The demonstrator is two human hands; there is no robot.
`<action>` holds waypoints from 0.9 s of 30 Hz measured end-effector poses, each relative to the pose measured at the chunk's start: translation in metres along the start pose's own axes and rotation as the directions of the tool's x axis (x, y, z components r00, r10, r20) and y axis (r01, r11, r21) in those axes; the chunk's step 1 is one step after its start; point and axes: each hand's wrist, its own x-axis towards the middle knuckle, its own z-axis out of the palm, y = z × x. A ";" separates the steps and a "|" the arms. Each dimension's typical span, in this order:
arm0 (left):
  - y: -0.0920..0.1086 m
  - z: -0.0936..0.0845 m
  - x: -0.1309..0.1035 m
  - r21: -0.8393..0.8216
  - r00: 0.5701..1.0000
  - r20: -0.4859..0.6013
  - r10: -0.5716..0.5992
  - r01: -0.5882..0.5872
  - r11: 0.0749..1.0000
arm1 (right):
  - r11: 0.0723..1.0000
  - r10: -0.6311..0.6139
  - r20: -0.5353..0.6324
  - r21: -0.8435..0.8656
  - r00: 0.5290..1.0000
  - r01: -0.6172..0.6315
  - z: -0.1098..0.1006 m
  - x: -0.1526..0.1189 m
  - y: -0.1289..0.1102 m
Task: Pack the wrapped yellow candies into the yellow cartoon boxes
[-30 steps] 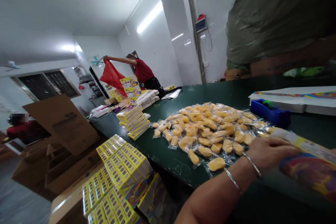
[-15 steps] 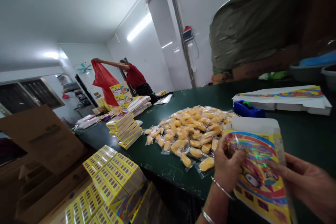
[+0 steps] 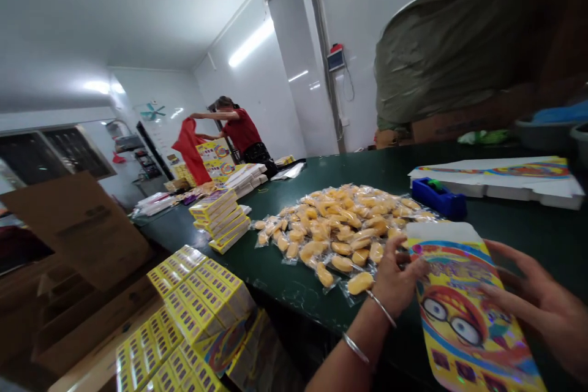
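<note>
A yellow, brightly printed cardboard box [image 3: 463, 306] with a cartoon face is held upright and tilted at the table's near right. Its pale end flap [image 3: 443, 232] stands up at the top. My left hand [image 3: 399, 274], with bracelets at the wrist, is closed on the box's left edge, thumb on the printed front. My right hand [image 3: 535, 300] grips the right edge, its thumb lying across the front and its fingers partly hidden behind. Just left of my left hand lies a heap of yellow, curved pieces [image 3: 340, 220] in clear wrappers.
A blue tape dispenser [image 3: 438, 197] and flat box blanks [image 3: 496, 179] lie beyond the box. Filled yellow boxes are stacked on the green table [image 3: 275, 285] and in a pile [image 3: 202, 300] below its edge. Across the table, a person [image 3: 241, 128] handles a red bag [image 3: 192, 150].
The box has shifted down and slightly right, its printed front turned more toward me. Both hands have moved with it. The person across the table has lowered the red bag and brought both arms to it.
</note>
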 end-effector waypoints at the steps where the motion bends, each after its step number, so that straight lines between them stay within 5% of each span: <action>1: 0.002 0.003 0.005 0.013 1.000 0.024 0.008 -0.008 1.000 | 0.998 0.051 0.012 0.030 0.999 -0.052 -0.003 0.000 -0.006; 4: 0.011 0.012 0.006 0.071 0.992 0.113 0.051 -0.059 0.996 | 0.998 -0.046 0.101 0.038 0.994 0.043 -0.009 -0.009 -0.020; 7: 0.019 0.010 -0.003 0.055 0.983 0.182 -0.023 0.014 0.998 | 0.988 -0.142 0.150 0.088 0.978 0.130 -0.011 -0.024 -0.021; 12: 0.020 -0.003 -0.046 0.068 0.975 0.080 -0.210 0.205 0.977 | 0.954 -0.152 0.244 0.288 0.958 0.078 0.002 -0.068 -0.011; 16: 0.013 -0.010 -0.080 0.222 0.965 -0.027 -0.263 0.262 0.939 | 0.985 -0.075 0.097 0.163 0.992 0.059 0.014 -0.098 -0.004; 20: 0.008 -0.014 -0.095 0.257 0.964 -0.028 -0.264 0.262 0.930 | 0.979 -0.185 -0.120 -0.106 0.975 0.173 0.019 -0.107 0.005; 24: 0.007 -0.016 -0.099 0.090 0.947 -0.010 -0.320 0.320 0.943 | 0.990 -0.082 -0.197 0.093 0.977 0.102 0.020 -0.105 0.010; 27: 0.009 -0.017 -0.099 -0.048 0.931 0.015 -0.364 0.364 0.930 | 0.989 -0.040 -0.118 0.137 0.992 0.057 0.020 -0.104 0.009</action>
